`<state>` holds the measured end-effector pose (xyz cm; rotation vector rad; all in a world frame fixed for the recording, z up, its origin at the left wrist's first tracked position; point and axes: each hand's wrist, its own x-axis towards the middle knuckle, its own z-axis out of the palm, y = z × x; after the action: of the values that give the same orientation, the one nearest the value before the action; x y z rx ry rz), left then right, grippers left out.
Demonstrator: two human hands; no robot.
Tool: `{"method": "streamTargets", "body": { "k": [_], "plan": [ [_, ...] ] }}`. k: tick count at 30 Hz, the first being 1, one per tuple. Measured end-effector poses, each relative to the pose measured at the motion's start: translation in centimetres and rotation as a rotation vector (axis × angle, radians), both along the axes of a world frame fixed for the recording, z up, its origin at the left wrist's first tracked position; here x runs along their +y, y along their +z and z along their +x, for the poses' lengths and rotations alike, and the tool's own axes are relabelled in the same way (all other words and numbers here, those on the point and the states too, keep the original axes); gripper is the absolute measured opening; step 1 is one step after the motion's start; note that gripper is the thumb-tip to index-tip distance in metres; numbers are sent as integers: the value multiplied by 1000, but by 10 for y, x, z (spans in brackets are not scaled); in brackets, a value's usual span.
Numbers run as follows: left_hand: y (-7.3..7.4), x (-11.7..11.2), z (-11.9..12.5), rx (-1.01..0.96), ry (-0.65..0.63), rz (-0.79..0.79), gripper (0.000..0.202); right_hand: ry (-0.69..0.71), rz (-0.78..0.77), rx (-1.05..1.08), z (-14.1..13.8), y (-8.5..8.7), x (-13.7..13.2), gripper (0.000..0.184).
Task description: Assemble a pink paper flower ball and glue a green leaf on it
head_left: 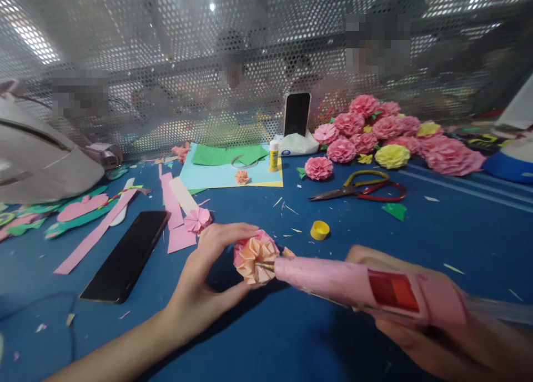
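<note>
Peach-and-pink paper flower (255,254): held just above the blue counter (291,343), near the middle of the view, peach folds facing the glue gun.
Left hand (202,276): thumb below and fingers above, curved around the flower's edge, gripping it lightly from the side.
Right hand (406,337): wrapped around the pink glue gun (333,279), fingers partly hidden behind its body.
Nozzle (265,265): pointing left, its tip against the peach folds.
Beside the left hand: a pink folded flower (197,220) and pink paper strips (172,204); farther left, a black phone (125,257) lying flat.
Beyond the gun: a small yellow cap (320,230), then scissors (348,190) with one yellow and one red handle.
Light blue sheet (212,176): under green paper (225,154), a small peach flower (242,177) and a standing glue stick (273,157).
Upright phone (297,114): behind a white packet (298,144).
Flower pile (350,124): pink and yellow blooms, back right.
Perforated metal panel (166,115): across the back, blurred people seen in it.
White bag (41,154): at the left edge, near green and pink paper cutouts (83,207).
</note>
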<state>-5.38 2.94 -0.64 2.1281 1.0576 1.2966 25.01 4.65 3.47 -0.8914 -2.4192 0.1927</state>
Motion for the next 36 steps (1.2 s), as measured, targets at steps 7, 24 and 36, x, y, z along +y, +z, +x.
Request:
{"method": "streamTargets", "body": {
  "k": [7, 24, 36],
  "plan": [
    [1, 1, 0, 50, -17, -35, 59, 100, -58, 29, 1, -1, 3, 10],
    [1, 1, 0, 16, 9, -72, 53, 46, 130, 18, 12, -13, 5, 47],
    [4, 1, 2, 36, -17, -111, 54, 109, 48, -73, 13, -10, 11, 26]
  ]
}}
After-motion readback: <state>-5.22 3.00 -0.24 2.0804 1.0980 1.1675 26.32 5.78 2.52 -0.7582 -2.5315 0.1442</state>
